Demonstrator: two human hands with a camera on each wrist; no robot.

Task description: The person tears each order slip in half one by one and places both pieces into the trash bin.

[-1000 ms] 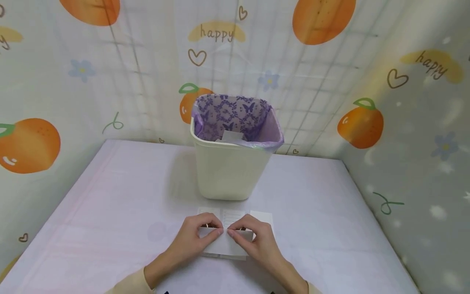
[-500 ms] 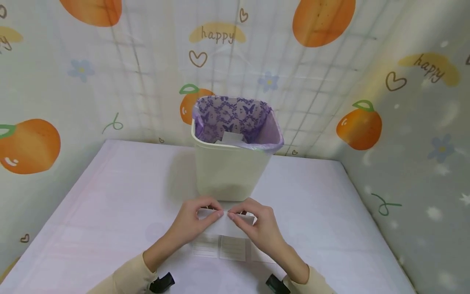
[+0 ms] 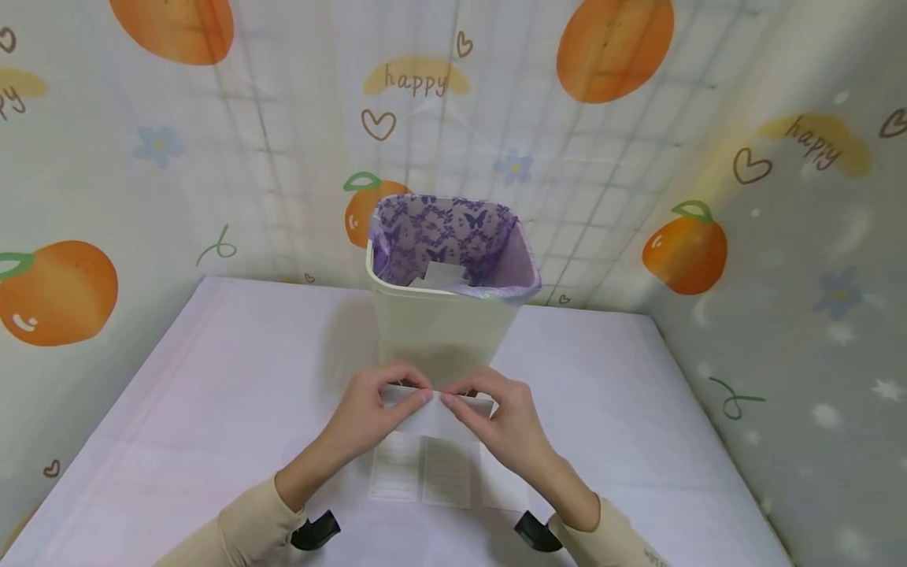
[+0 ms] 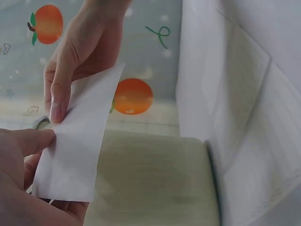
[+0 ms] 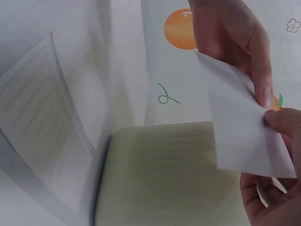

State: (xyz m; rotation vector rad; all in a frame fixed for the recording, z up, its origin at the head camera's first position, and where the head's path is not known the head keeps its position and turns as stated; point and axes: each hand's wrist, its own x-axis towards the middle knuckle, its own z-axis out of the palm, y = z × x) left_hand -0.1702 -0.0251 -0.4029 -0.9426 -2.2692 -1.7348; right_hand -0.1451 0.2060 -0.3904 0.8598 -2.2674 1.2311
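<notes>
Both hands hold one small white sheet of paper [image 3: 438,421] by its top edge, in front of the bin. My left hand [image 3: 379,413] pinches it left of the middle, thumb on the near side. Close beside it, my right hand [image 3: 505,417] pinches the same edge in the same way. The left wrist view shows the paper [image 4: 77,141] hanging almost flat, its blank face toward the camera. Below the hands lie two lined slips, a left slip [image 3: 395,476] and a middle slip [image 3: 446,480], with a paler third slip [image 3: 501,484] partly behind the right hand.
A cream bin [image 3: 442,331] stands just beyond the hands. Its purple butterfly-patterned liner [image 3: 524,264] is folded over the rim, and white paper pieces [image 3: 446,274] lie inside. A fruit-printed curtain [image 3: 298,173] surrounds the white table [image 3: 248,378] at the back and sides.
Both hands have moved away from the body with the sheet, from over the slips toward the bin. More of the slips on the table now shows.
</notes>
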